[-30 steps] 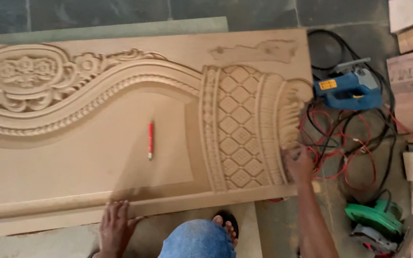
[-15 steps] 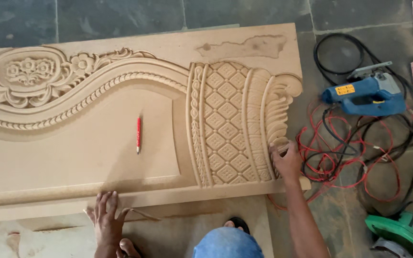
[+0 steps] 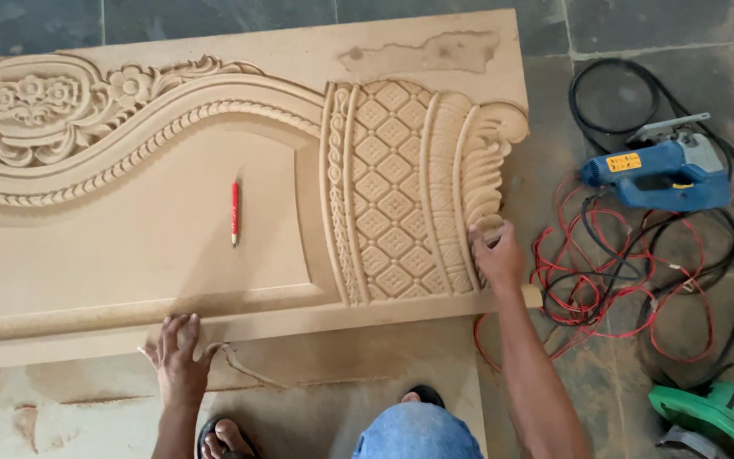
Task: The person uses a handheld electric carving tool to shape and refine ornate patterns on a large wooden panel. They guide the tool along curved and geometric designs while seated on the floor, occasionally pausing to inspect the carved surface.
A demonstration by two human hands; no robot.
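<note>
Both hands (image 3: 333, 314) flat — carved panel (image 3: 214, 246) edges

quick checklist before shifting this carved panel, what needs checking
1. Left hand flat on the lower edge of the carved panel: ok.
2. Right hand at the panel's right edge, fingers on the leaf carving: ok.
3. Red pencil lying loose on the flat of the panel, may roll off: not ok.
4. Red and black cables tangled on the floor beside the right edge: not ok.
5. Blue power tool clear of the panel: ok.
6. Sandalled foot near the panel's lower edge; whether clear underneath: cannot tell.
</note>
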